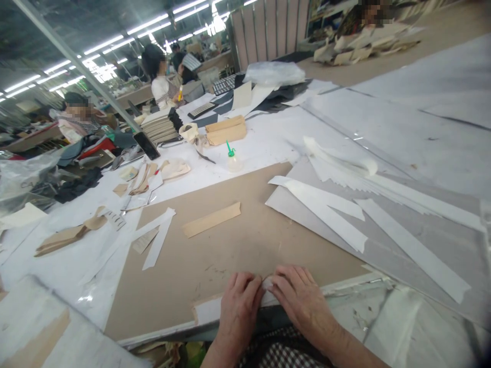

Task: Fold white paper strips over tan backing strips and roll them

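Note:
Both hands rest side by side at the near edge of a brown cardboard work board (215, 255). My left hand (238, 306) lies with fingers curled down onto a white paper strip (209, 310) at the board's front edge. My right hand (301, 299) presses beside it, fingertips meeting the left hand's over the same strip. The fingertips pinch together, and the part of the strip under them is hidden. A tan cardboard strip (211, 220) lies further up the board, and a white paper strip (159, 243) lies to its left.
Long white paper strips (330, 207) lie on a grey sheet (441, 240) to the right. A small glue bottle with a green nozzle (232, 158) stands beyond the board. Tan folded pieces (225, 130), stacked material (161, 128) and seated people fill the far left.

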`<action>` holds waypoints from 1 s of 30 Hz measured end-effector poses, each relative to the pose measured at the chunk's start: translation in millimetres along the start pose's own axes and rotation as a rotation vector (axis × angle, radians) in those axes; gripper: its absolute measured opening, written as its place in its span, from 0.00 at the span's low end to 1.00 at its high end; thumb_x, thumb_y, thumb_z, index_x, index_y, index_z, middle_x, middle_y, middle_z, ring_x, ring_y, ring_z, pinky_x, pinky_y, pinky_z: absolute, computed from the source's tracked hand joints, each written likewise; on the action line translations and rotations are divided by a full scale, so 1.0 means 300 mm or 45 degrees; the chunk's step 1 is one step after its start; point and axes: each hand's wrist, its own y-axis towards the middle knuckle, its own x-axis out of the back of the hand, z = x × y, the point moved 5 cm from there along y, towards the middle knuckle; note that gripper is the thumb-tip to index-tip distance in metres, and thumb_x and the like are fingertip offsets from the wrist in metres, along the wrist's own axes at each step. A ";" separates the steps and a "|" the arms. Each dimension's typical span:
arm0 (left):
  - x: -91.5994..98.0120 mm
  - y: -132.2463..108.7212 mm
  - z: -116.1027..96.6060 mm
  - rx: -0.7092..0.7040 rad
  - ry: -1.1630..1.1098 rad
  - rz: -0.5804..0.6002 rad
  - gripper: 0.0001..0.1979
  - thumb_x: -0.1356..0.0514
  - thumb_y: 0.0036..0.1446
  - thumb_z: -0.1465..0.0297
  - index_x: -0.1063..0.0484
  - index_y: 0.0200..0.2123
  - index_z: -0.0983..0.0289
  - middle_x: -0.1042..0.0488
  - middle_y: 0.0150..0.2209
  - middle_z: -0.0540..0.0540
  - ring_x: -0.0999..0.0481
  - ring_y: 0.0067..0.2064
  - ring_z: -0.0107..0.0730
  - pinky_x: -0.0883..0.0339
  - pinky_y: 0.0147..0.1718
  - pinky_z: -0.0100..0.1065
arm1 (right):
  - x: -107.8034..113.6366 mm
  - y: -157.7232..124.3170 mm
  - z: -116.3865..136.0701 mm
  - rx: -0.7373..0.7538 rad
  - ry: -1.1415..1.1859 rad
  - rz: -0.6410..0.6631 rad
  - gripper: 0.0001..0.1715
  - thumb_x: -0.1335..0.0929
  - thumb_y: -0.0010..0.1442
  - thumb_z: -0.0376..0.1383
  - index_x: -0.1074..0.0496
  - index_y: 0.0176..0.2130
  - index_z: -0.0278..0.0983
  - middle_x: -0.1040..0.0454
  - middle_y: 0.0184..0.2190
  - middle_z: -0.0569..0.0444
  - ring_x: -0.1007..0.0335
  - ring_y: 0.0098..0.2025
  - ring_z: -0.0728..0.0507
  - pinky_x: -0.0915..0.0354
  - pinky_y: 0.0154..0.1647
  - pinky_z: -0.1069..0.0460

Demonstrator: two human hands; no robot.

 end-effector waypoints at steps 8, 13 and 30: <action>-0.018 0.025 0.025 0.041 -0.070 0.102 0.11 0.40 0.62 0.76 0.28 0.48 0.60 0.26 0.42 0.55 0.28 0.43 0.40 0.29 0.42 0.41 | 0.010 -0.083 0.012 -0.033 -0.013 -0.059 0.17 0.43 0.72 0.31 0.27 0.48 0.36 0.25 0.44 0.48 0.34 0.47 0.39 0.43 0.54 0.43; -0.040 0.090 0.010 0.113 -0.173 0.233 0.08 0.40 0.64 0.73 0.27 0.46 0.59 0.26 0.41 0.53 0.27 0.44 0.40 0.30 0.43 0.41 | 0.005 -0.091 0.016 -0.109 -0.036 -0.077 0.18 0.42 0.70 0.30 0.26 0.48 0.36 0.23 0.44 0.49 0.34 0.48 0.38 0.45 0.55 0.43; -0.064 0.033 -0.061 -0.451 0.390 0.150 0.15 0.44 0.63 0.78 0.29 0.52 0.67 0.25 0.41 0.58 0.27 0.39 0.42 0.27 0.36 0.42 | 0.011 -0.103 0.012 -0.155 -0.031 -0.072 0.17 0.39 0.67 0.29 0.26 0.51 0.37 0.22 0.45 0.51 0.33 0.48 0.39 0.43 0.55 0.42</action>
